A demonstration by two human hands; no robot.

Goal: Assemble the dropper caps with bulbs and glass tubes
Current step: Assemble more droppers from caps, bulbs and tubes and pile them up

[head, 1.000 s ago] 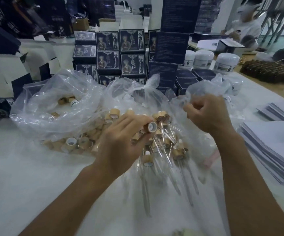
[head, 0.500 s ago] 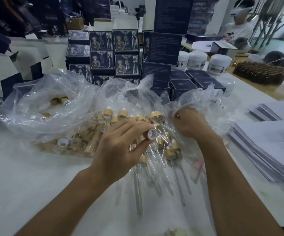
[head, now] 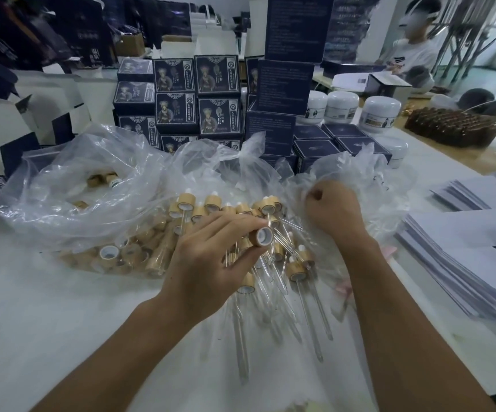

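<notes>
Toward the left edge of the tabletop (head: 32, 307) a clear plastic bag (head: 71, 185) is spread open, and loose bamboo-coloured caps (head: 108, 252) are heaped beneath its near fold. Next to the right, near the middle of the tabletop, a single cap (head: 262, 235) is pinched by the left hand (head: 211, 263) between thumb and fingertips, its open white-lined end turned toward the camera; the grip is clamped on the cap's rim. Under and beyond that hand a pile of finished droppers (head: 295, 267) is laid, their glass tubes (head: 309, 316) pointing toward the near edge. Further right, the right hand (head: 334, 209) is curled into a second crumpled bag (head: 374, 185); whether anything is pinched in that grip cannot be told, though a part is probably being fetched. The caps are judged light and stiff, best held by the side wall. The tubes are judged thin, smooth and brittle, so they are better taken near the upper end than at the tip. Stacked leaflets (head: 463, 263) lie by the right edge.
</notes>
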